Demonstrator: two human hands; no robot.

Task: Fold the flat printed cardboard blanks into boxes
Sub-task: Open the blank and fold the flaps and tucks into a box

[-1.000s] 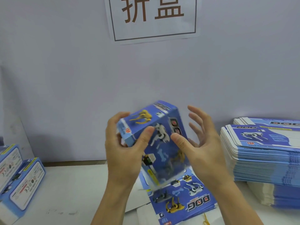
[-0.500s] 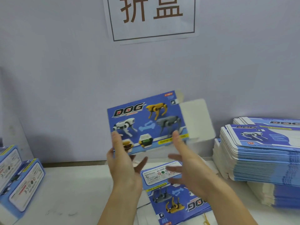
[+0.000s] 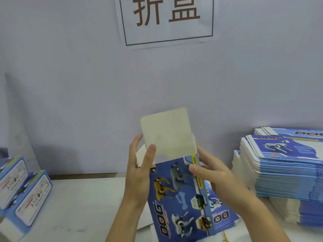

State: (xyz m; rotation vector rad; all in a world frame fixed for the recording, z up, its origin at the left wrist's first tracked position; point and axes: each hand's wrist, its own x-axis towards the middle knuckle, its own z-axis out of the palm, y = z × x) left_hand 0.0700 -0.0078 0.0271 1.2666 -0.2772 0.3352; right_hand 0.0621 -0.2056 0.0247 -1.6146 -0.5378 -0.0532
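Note:
I hold a blue printed box [image 3: 180, 194] upright in front of me, its robot-dog face toward me and its plain white top flap [image 3: 166, 131] standing open above. My left hand [image 3: 139, 166] grips the box's upper left edge, thumb pressed on the white flap. My right hand [image 3: 211, 173] grips the upper right edge, thumb on the printed face. A tall stack of flat blue blanks [image 3: 286, 165] lies on the right. Another flat blank [image 3: 222, 215] lies on the table under the box.
Two folded blue boxes [image 3: 26, 191] lean together at the left on the white table [image 3: 78, 206]. A grey wall with a paper sign [image 3: 167, 20] stands right behind the table. More blanks [image 3: 297, 212] sit under the right stack.
The box has turned from lying sideways to standing upright, its white flap now pointing up instead of right. Both hands have shifted to grip its upper edges.

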